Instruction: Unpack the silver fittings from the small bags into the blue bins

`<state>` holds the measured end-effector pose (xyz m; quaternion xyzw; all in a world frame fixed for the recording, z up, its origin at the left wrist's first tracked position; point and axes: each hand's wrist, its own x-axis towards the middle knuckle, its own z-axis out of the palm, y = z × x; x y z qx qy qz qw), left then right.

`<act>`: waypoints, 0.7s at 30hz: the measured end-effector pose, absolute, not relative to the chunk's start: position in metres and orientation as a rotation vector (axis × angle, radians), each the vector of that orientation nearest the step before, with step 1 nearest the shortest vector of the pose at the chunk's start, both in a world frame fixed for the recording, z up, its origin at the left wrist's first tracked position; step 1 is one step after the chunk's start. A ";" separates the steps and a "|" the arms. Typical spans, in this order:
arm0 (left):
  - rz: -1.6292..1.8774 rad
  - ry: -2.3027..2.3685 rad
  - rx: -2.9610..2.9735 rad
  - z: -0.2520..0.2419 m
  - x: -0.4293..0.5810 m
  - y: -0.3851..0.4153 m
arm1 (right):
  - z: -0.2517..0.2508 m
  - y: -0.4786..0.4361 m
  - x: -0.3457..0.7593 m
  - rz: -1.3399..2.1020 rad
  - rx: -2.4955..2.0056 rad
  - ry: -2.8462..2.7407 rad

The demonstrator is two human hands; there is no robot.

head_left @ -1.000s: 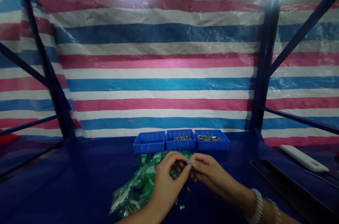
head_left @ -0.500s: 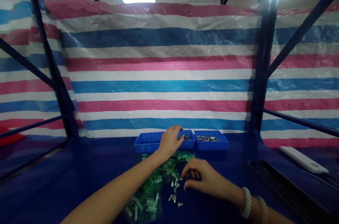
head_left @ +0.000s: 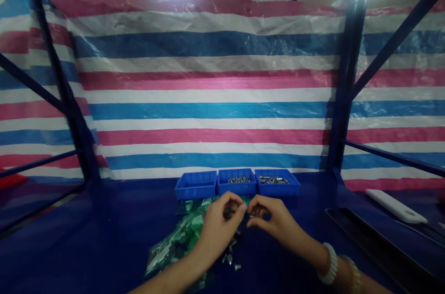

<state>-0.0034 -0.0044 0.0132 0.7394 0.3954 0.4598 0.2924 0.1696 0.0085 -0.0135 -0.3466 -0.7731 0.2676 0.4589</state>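
My left hand [head_left: 222, 224] is closed in a pinch, thumb against forefinger, over the green plastic bags. Facing it, my right hand [head_left: 274, 220] pinches too, and the fingertips of both almost meet. A tiny shiny bit shows at the right fingertips, too small to name; whatever the left fingers hold is hidden. Beneath and left of my left hand lie clear green-tinted bags [head_left: 187, 231] with small pieces inside. Several loose silvery screw-like pieces [head_left: 228, 258] with wide heads are scattered on the blue table [head_left: 114, 238], partly covered by my left hand.
Behind my hands stand three blue bins: a left bin [head_left: 196, 190], a middle bin [head_left: 236, 188] with small metal parts, and a right bin [head_left: 278, 189] with longer metal pieces. At right lie a black tray-like panel [head_left: 375, 243] and a white elongated device [head_left: 396, 206]. Blue posts [head_left: 342, 113] frame the table.
My left hand has come back from the middle bin toward me, down to my right hand. My right hand has risen slightly. The bags have shifted beneath the left arm.
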 end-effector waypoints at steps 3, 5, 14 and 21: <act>1.112 0.931 1.653 0.003 -0.002 -0.006 | -0.012 0.007 0.171 0.519 -0.846 -1.902; 1.057 0.843 1.418 -0.003 -0.001 -0.007 | -0.012 0.005 0.171 0.478 -0.842 -1.906; 1.018 0.833 1.054 0.005 -0.002 -0.013 | -0.003 -0.004 0.172 0.506 -0.820 -1.964; 1.027 0.808 0.984 -0.002 0.000 -0.012 | -0.003 -0.009 0.174 0.276 -0.782 -2.083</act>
